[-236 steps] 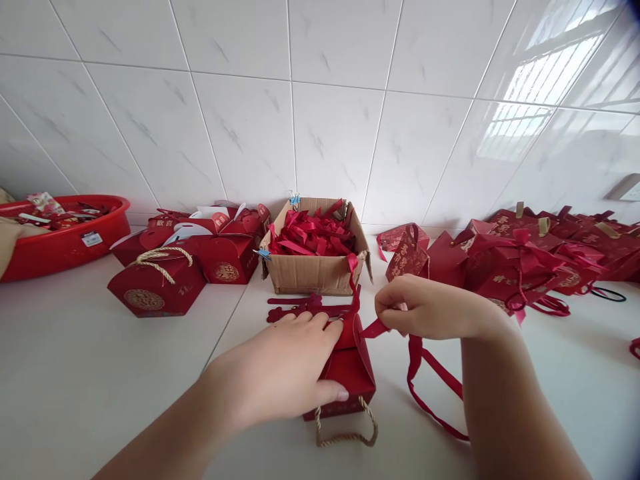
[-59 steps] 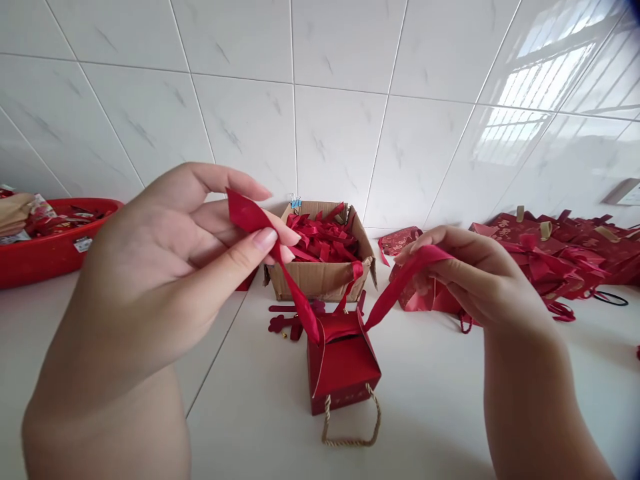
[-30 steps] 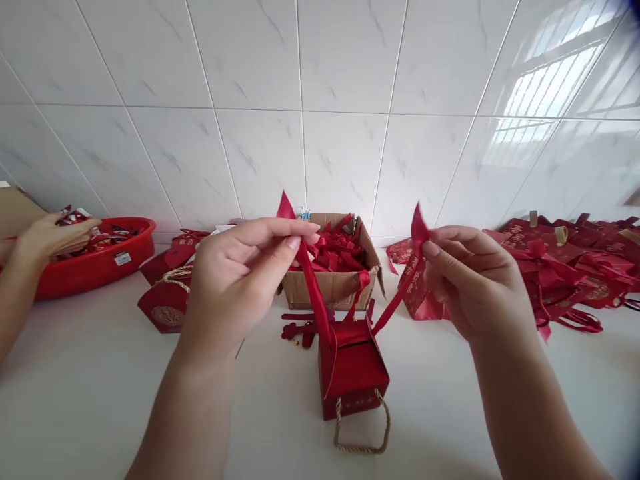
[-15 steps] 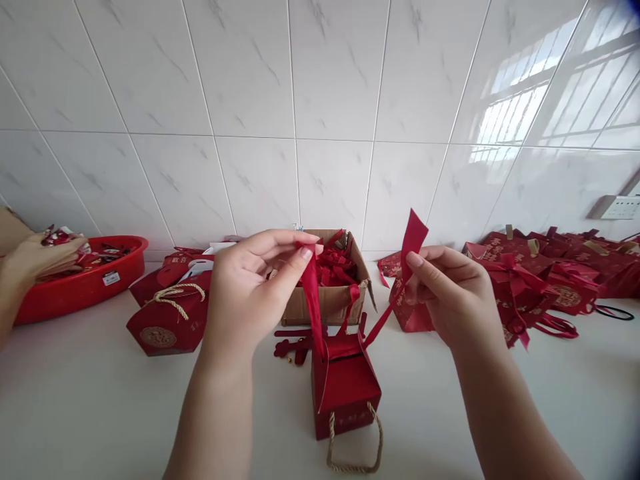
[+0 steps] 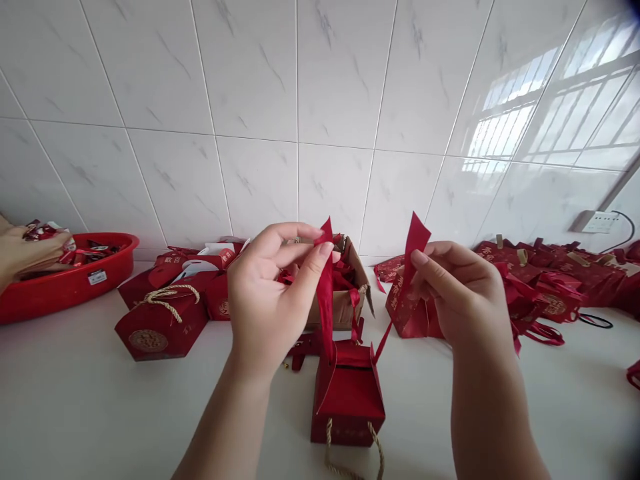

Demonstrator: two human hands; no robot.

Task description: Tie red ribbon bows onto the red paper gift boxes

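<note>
1. Red box (image 5: 349, 400) on white counter (image 5: 420, 407), between the forearms; ribbon (image 5: 326, 313) emerges at 2 sides of its top.
2. Left hand (image 5: 280, 293) pinches 1 ribbon end, thumb to fingertips; right hand (image 5: 463, 293) pinches the other.
3. Judged: threading done; ends apart, knot not yet made.
4. Carton (image 5: 343, 312) crowds far side; counter stretches left and right, near edge unseen.

Across the back runs a white tiled wall (image 5: 250, 80), grey veins streaking its glossy face, thin joints crossing it in a grid. Over on the right, there's the glare: a barred window's reflection (image 5: 505, 133) shining off the tiles, with a white power socket (image 5: 595, 221) lower down and a black cable (image 5: 631, 233) curving from it. Below, the pale tabletop (image 5: 80, 400) spreads wide.
</note>
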